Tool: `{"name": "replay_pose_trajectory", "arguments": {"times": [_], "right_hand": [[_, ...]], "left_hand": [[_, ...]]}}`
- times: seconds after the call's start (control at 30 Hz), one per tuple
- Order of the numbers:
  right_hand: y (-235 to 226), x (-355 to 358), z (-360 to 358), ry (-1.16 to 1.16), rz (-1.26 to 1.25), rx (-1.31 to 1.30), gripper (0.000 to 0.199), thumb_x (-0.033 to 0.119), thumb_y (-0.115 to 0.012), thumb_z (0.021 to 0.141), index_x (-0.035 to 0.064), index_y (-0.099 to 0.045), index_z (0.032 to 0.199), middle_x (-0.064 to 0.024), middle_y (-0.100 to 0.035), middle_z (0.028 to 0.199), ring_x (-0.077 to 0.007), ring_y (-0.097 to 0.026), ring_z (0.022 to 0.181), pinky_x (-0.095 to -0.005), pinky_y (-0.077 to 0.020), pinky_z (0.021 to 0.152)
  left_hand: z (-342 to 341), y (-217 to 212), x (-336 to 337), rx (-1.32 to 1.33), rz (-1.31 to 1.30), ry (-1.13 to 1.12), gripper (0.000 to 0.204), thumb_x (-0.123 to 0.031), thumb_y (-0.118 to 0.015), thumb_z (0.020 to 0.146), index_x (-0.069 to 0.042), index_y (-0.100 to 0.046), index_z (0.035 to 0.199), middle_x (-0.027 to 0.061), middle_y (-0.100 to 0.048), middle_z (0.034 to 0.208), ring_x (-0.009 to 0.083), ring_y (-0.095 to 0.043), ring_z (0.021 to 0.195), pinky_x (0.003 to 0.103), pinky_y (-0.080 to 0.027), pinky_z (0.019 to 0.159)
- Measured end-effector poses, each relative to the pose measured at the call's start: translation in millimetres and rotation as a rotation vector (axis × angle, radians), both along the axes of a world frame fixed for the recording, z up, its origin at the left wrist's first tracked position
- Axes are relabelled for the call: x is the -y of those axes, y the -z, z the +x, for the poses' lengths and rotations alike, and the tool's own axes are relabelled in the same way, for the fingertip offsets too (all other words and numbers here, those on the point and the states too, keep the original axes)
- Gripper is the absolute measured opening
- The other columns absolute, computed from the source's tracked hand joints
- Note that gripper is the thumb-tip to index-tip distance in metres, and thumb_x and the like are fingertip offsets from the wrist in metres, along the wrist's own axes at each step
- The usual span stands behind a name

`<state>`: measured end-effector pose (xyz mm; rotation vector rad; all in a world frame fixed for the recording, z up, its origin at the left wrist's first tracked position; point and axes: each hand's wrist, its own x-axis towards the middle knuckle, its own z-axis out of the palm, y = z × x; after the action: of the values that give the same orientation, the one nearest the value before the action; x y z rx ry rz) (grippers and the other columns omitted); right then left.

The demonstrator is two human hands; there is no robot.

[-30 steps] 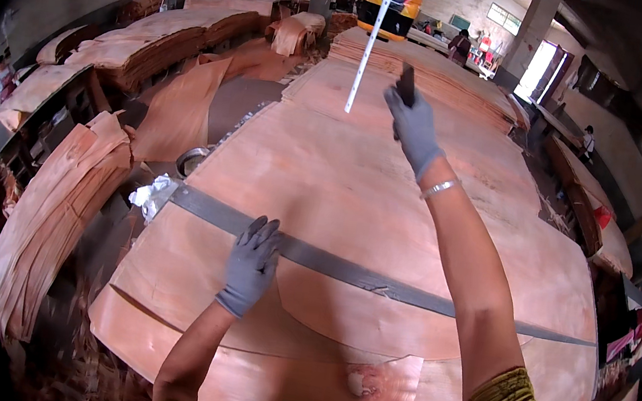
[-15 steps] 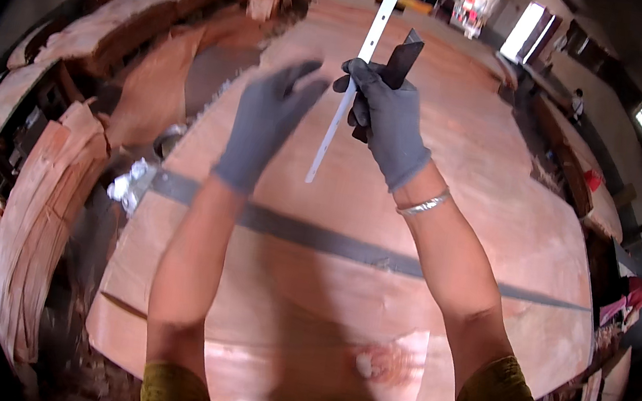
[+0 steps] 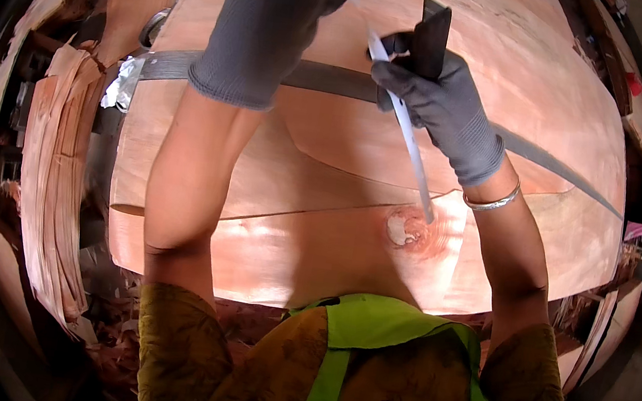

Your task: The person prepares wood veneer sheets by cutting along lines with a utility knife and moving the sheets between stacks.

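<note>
Gripping a dark flat tool (image 3: 431, 41), the gloved R hand (image 3: 451, 108) was up over the wood sheets (image 3: 535, 237), w/ a white strip (image 3: 412, 152) slanting down past its fingers. L hand (image 3: 266, 31), also gloved, was raised nearby at the pic's top edge, fingertips cut off, so couldn't tell its grip

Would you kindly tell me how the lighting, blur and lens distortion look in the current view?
Head view: a shadow falls across the wood sheets, with brightly lit patches on either side; head view: the gloved left hand looks soft, perhaps motion-blurred; head view: the grey strip appears bowed, and the fisheye rim fades to black.
</note>
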<state>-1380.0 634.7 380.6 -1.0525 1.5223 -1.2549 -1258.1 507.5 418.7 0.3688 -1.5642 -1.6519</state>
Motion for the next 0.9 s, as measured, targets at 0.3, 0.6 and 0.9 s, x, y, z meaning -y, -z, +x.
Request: {"name": "replay_pose_trajectory", "arguments": {"times": [0.3,0.6,0.9], "right_hand": [[160.4,-119.8,-12.6,0.369,0.404,0.313,0.022,0.024,-0.061,0.088,0.0044,-0.058,0.099,0.002,-0.044,0.053,-0.008,-0.04,0.038,-0.0237,-0.0322,0.035],[238.2,-134.2,24.1,0.385,0.473,0.764,0.019,0.027,-0.06,0.089,0.0118,-0.054,0.1,0.0033,-0.035,0.051,-0.0105,-0.037,0.036,-0.0261,-0.0295,0.032],[273.8,-142.5,34.4,0.332,0.599,0.679,0.016,0.026,-0.058,0.089,0.0116,-0.051,0.087,0.0019,-0.039,0.052,-0.0123,-0.039,0.036,-0.0286,-0.0335,0.033]], "left_hand": [[35.5,308.2,-68.1,0.764,-0.979,0.04,0.047,-0.023,-0.062,0.078,-0.006,-0.054,0.121,0.0134,-0.05,0.13,0.0314,-0.044,0.122,0.043,-0.037,0.1],[48.4,350.2,-78.1,0.64,-1.153,0.061,0.03,-0.018,-0.059,0.078,-0.006,-0.061,0.106,0.0111,-0.057,0.115,0.0288,-0.054,0.102,0.043,-0.042,0.086],[40.9,338.1,-82.5,0.747,-1.261,0.05,0.049,-0.017,-0.052,0.079,-0.013,-0.048,0.128,0.0099,-0.05,0.13,0.0249,-0.056,0.096,0.039,-0.044,0.078]]}}
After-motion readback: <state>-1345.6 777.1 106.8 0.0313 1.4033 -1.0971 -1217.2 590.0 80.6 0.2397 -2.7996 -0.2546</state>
